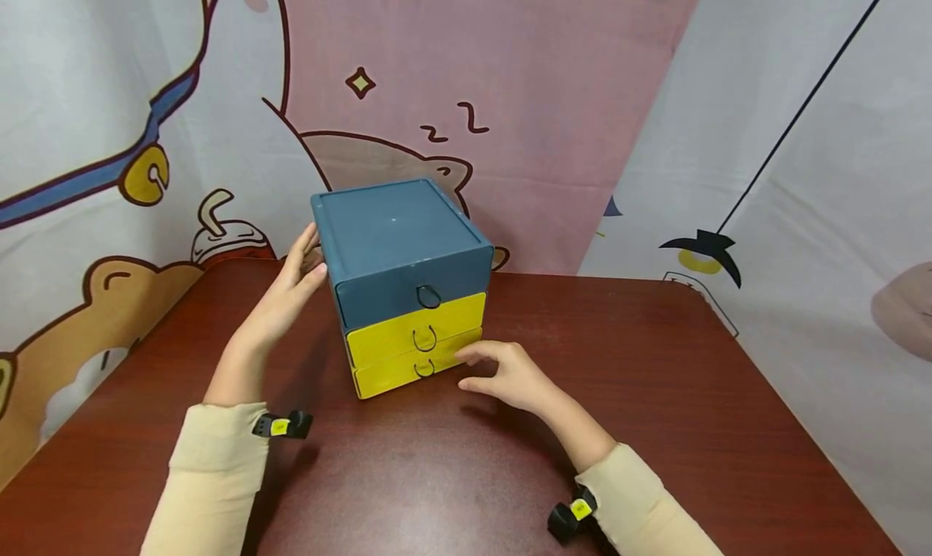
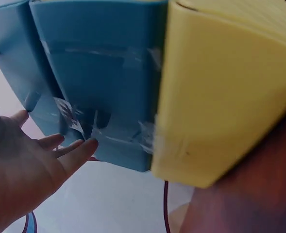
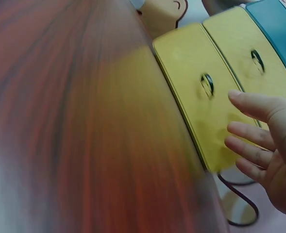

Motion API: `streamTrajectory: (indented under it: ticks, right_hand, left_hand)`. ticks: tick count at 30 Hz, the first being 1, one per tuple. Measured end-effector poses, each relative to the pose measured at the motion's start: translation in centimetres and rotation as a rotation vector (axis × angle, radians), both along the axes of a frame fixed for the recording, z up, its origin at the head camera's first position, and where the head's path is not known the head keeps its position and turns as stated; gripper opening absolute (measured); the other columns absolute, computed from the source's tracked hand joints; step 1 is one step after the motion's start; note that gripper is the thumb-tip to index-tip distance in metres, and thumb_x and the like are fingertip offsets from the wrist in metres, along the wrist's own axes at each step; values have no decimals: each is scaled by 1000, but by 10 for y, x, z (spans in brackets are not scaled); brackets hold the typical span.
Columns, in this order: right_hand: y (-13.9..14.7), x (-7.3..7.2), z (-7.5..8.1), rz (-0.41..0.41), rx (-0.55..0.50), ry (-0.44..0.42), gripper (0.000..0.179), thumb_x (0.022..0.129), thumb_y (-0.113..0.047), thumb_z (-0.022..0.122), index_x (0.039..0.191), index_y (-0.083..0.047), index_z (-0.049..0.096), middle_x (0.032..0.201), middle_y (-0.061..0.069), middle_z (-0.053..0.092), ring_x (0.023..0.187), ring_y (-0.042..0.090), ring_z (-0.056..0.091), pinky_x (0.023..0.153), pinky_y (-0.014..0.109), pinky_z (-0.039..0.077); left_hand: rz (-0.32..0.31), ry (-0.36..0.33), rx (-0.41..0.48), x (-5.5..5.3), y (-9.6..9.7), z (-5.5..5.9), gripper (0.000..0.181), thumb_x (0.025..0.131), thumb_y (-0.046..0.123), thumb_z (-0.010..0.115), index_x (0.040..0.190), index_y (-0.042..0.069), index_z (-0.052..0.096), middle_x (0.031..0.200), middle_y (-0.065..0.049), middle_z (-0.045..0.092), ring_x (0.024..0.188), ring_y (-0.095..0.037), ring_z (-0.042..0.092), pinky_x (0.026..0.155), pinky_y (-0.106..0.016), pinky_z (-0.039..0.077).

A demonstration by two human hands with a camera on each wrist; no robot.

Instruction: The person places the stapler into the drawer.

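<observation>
A small drawer box stands on the table, with a blue top unit (image 1: 404, 232) above two yellow drawers, the upper one (image 1: 379, 341) and the lower one (image 1: 382, 378). Each front carries a thin dark loop handle, such as the blue front's handle (image 1: 428, 297). At the box's left side is my left hand (image 1: 280, 301), its fingers extended along the blue wall (image 2: 99, 73); clear tape shows there in the left wrist view. My right hand (image 1: 513, 374) hovers by the right end of the lower yellow drawer, thumb and fingers spread apart and holding nothing.
The reddish-brown wooden table (image 1: 626, 362) extends around the box. Behind it hangs a cartoon-printed cloth (image 1: 553, 111) in pink and white. Black wrist cameras, one on the left sleeve (image 1: 218, 451) and one on the right sleeve (image 1: 633, 499), stick out over the table.
</observation>
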State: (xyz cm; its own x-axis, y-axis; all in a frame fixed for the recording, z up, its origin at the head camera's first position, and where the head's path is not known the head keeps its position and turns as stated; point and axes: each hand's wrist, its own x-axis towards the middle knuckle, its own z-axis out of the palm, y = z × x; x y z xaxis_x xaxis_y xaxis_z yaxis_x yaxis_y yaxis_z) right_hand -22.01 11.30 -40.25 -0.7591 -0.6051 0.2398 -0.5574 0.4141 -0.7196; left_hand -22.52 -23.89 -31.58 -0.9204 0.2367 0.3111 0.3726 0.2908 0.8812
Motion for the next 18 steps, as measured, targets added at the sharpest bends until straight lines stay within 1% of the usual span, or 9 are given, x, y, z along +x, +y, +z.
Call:
streamTrajectory:
  ticks: [4,9,13,16,18]
  right_hand:
    - [28,1,7,-97,22,70,39,82,-23,77,118,-9,67,114,5,66,104,24,59,88,47,47]
    - [66,-1,17,-250,71,208,39,83,-28,76,119,-14,67,119,1,62,111,23,57,91,49,45]
    - [96,-5,25,-370,109,313,43,84,-27,75,122,-10,64,125,7,59,117,28,53,93,51,42]
    - [115,-9,30,-448,175,374,47,85,-27,73,126,-7,62,130,13,55,121,34,48,95,57,37]
    - [125,-10,34,-498,234,403,49,85,-27,73,128,-6,60,133,17,53,123,38,45,96,60,33]
  left_hand:
    - [22,-9,-73,2,-6,-8,68,103,31,41,155,22,-2,158,-11,6,141,-35,10,107,-61,16]
    - [56,-39,-220,6,-16,-17,70,102,36,44,155,23,1,158,-12,2,142,-36,3,104,-66,11]
    - [92,-36,-343,7,-24,-24,73,100,39,47,156,18,5,158,-14,-3,142,-38,0,101,-70,9]
    - [124,-45,-426,8,-31,-26,74,99,43,47,156,17,6,158,-15,-6,141,-40,-4,99,-73,9]
    - [149,-49,-494,8,-36,-26,75,99,47,46,156,17,7,158,-15,-8,141,-42,-8,99,-73,6]
